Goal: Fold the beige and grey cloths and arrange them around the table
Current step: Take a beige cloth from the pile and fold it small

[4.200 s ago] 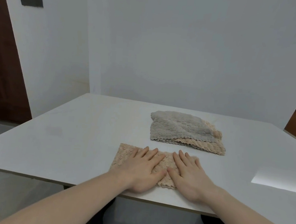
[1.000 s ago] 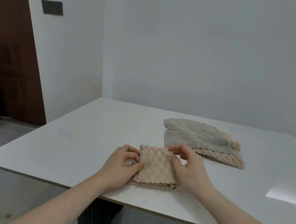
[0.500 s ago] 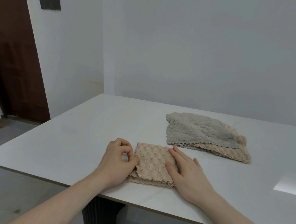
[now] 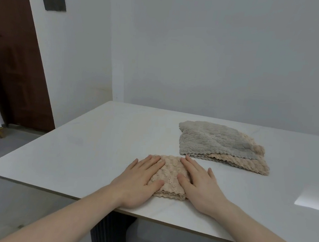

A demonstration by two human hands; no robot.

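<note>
A small folded beige cloth (image 4: pixel 170 176) lies near the front edge of the white table (image 4: pixel 97 142). My left hand (image 4: pixel 140 180) lies flat with straight fingers on the cloth's left side. My right hand (image 4: pixel 199 184) presses flat on its right side. Farther back and to the right sits a pile: a grey cloth (image 4: pixel 211 141) spread over a beige cloth (image 4: pixel 246 162) whose scalloped edge sticks out at the front and right.
The table's far edge meets a white wall. A dark brown door (image 4: pixel 14 56) stands at the left, with a dark plate (image 4: pixel 54 3) on the wall beside it. A bright patch of light (image 4: pixel 314 198) falls on the table's right side.
The beige cloth went from a long strip to a compact square. My left hand, curled at the cloth's left edge half a second ago, now lies flat on it beside my right hand.
</note>
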